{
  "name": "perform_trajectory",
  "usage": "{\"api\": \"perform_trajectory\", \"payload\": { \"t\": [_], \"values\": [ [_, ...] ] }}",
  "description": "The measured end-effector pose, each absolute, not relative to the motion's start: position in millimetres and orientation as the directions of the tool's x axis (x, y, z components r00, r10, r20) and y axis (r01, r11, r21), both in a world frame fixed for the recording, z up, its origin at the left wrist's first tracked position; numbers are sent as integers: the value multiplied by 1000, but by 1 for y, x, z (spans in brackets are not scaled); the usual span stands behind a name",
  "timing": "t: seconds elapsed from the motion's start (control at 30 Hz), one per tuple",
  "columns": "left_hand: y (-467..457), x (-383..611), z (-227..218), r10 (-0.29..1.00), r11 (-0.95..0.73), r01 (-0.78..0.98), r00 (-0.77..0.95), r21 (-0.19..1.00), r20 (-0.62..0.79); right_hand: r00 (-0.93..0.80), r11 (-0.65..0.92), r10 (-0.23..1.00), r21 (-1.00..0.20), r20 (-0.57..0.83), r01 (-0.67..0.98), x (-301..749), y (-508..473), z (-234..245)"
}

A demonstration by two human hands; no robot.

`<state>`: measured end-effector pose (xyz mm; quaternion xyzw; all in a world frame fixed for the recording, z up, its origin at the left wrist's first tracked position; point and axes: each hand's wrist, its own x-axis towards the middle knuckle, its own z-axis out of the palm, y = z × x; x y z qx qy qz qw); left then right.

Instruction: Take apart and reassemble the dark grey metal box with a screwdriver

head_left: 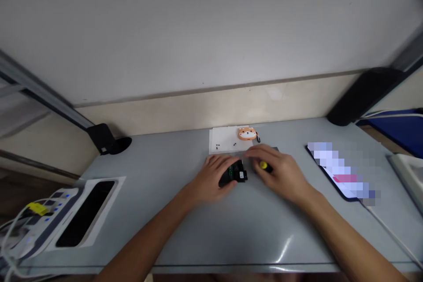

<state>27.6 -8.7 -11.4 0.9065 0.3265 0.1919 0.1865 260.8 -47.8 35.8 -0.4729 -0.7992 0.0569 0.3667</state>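
Note:
My left hand grips a small black device with a green circuit board showing, holding it on the grey table. My right hand is closed round a small tool with a yellow and black handle, held just right of the device. Both hands are slightly blurred. Behind them lies a white sheet with a few tiny black screws on it.
An orange cartoon-dog case sits on the sheet's right end. A phone with a lit screen and a cable lies at right. A power strip and a black slot in the table are at left. Black lamp bases stand at both back corners.

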Motion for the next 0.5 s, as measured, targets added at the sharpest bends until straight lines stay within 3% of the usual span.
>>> {"api": "perform_trajectory", "payload": {
  "t": [0.07, 0.17, 0.33, 0.4, 0.5],
  "values": [
    [-10, 31, -13, 686, -700, 547, 694, 459, 218, -74, 513, 779, -566, 622, 645, 264, -46, 53],
    [-10, 34, -15, 721, -663, 581, 664, 471, 197, 267, 388, 772, -762, 576, 519, 272, -35, 79],
    [-8, 32, -16, 725, -648, 570, 665, 505, 179, 418, 146, 853, -912, 313, 384, 280, -9, 85],
    [-7, 31, -17, 726, -645, 570, 665, 510, 175, 492, 112, 828, -939, 269, 325, 278, -4, 73],
    [-7, 30, -18, 724, -646, 569, 667, 508, 173, 468, 84, 851, -940, 241, 330, 273, -3, 50]
  ]
}}
